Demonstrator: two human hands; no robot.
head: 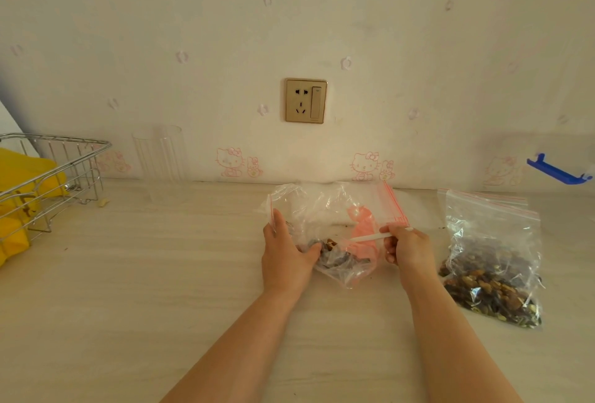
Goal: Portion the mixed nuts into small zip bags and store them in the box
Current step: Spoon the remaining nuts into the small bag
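**Head view: scooping nuts into a small bag**

The head view looks down on a pale wood-grain surface [128, 290] where a small clear zip bag with a red seal strip [331, 219] stands slumped in the middle, a little heap of dark mixed nuts [335, 257] at its bottom. To do this step well, I judge the bag mouth should be kept wide and upright while the scoop tips deep inside, so nothing spills onto the surface; a few crumbs already lie near the bag.

The left hand [286, 254] is curled around the bag's lower left side, fingers pressing the plastic against the nuts. The right hand [405, 248] is closed in a pinch on the white handle of a pink plastic scoop [362, 235], whose bowl sits inside the bag.

A larger clear zip bag of mixed nuts [492, 273] lies just right of that hand. A clear box with a blue latch [560, 174] shows faintly at the far right.
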